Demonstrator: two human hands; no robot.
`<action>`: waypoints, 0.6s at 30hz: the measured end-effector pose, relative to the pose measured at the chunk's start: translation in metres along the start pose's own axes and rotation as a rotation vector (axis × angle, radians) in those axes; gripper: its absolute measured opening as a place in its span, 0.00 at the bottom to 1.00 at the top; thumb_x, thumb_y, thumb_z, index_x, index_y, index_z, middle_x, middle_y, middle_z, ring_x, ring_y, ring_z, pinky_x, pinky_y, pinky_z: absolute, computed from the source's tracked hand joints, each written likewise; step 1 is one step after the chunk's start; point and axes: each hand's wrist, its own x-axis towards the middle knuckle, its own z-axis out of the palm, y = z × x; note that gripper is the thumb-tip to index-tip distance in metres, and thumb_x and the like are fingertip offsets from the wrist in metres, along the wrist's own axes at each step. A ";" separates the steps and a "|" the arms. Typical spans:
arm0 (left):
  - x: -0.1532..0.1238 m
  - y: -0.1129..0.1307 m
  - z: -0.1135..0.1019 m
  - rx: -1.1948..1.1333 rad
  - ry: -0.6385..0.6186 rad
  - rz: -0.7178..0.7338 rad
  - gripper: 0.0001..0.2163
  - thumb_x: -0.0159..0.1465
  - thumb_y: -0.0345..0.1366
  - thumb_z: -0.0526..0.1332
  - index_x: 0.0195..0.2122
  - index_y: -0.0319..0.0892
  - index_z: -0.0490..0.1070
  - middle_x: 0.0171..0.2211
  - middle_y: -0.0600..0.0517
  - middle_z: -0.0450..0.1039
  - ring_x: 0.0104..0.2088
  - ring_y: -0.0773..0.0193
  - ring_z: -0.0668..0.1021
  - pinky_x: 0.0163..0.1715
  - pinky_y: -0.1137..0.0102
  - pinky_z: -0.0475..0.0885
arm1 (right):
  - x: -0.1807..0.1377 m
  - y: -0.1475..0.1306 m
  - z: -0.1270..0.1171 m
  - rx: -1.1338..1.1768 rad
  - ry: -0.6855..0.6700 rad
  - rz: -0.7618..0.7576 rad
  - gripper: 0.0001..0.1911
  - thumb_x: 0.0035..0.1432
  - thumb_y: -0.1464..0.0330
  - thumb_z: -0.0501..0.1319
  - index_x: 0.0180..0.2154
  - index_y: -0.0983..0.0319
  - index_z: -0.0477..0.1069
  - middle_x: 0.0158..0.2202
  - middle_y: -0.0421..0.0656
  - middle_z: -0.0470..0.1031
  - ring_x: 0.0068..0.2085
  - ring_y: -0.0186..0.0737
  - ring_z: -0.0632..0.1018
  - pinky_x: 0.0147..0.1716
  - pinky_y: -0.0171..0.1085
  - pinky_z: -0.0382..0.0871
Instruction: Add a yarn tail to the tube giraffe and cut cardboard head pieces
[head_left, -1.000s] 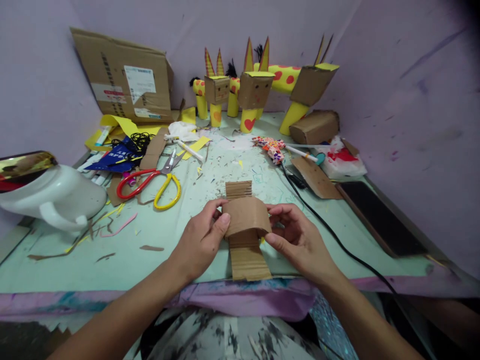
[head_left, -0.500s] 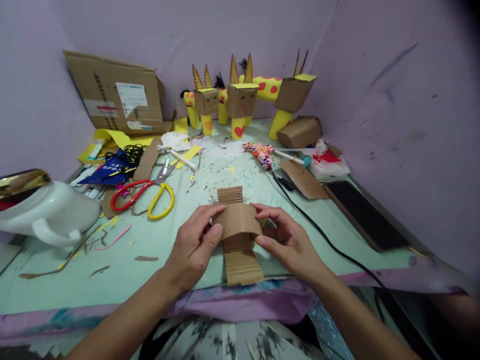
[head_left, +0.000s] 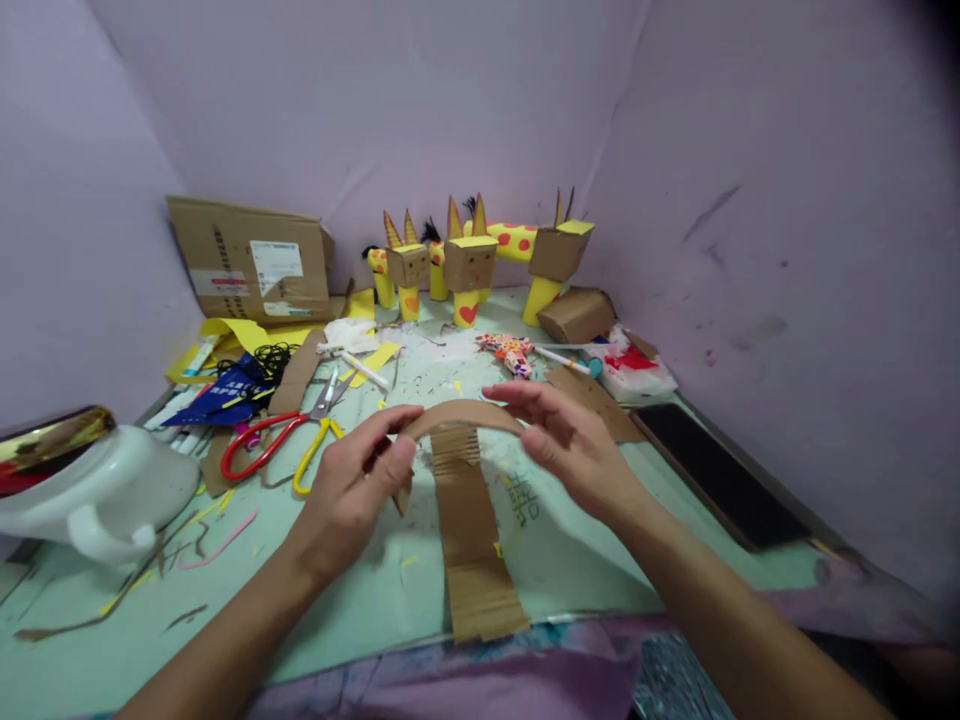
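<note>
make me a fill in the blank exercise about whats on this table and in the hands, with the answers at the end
1. The left hand holds one end of a curved strip made of ____, with the right hand at its other end.
2. The scissors have one red handle and one ____ handle.
3. At the back of the table stand ____ figures with box-shaped heads.
4. The dark phone lies near the table's ____ edge.

Missing words: cardboard; yellow; three; right

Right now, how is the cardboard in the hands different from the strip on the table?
The held piece is bent into an arch; the table strip lies mostly flat. The held piece runs side to side; the table strip runs front to back. Both are brown cardboard.
</note>
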 end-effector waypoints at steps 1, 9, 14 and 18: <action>0.008 0.003 -0.001 -0.159 0.015 -0.114 0.17 0.61 0.48 0.54 0.42 0.41 0.72 0.35 0.49 0.74 0.29 0.63 0.73 0.26 0.71 0.68 | 0.012 -0.002 -0.001 0.128 -0.005 0.007 0.25 0.53 0.49 0.56 0.46 0.58 0.68 0.50 0.47 0.72 0.51 0.46 0.73 0.51 0.48 0.65; 0.025 0.007 0.013 -0.844 -0.105 -0.724 0.21 0.64 0.48 0.47 0.34 0.37 0.72 0.24 0.45 0.77 0.15 0.67 0.71 0.11 0.76 0.58 | 0.056 0.007 0.034 0.427 0.039 0.208 0.23 0.42 0.64 0.68 0.42 0.60 0.68 0.40 0.45 0.75 0.38 0.41 0.77 0.27 0.35 0.73; 0.017 -0.006 0.017 -0.968 -0.234 -0.708 0.20 0.62 0.49 0.51 0.37 0.36 0.73 0.24 0.47 0.76 0.17 0.67 0.72 0.15 0.74 0.64 | 0.049 0.017 0.046 0.432 0.061 0.254 0.13 0.42 0.66 0.67 0.32 0.63 0.70 0.27 0.41 0.76 0.27 0.35 0.75 0.23 0.32 0.68; 0.019 -0.016 0.014 -0.862 -0.129 -0.599 0.12 0.55 0.43 0.63 0.31 0.38 0.71 0.18 0.55 0.69 0.14 0.73 0.65 0.11 0.78 0.55 | 0.041 0.020 0.045 0.392 0.022 0.319 0.12 0.40 0.68 0.67 0.31 0.64 0.71 0.25 0.40 0.76 0.26 0.35 0.75 0.26 0.34 0.68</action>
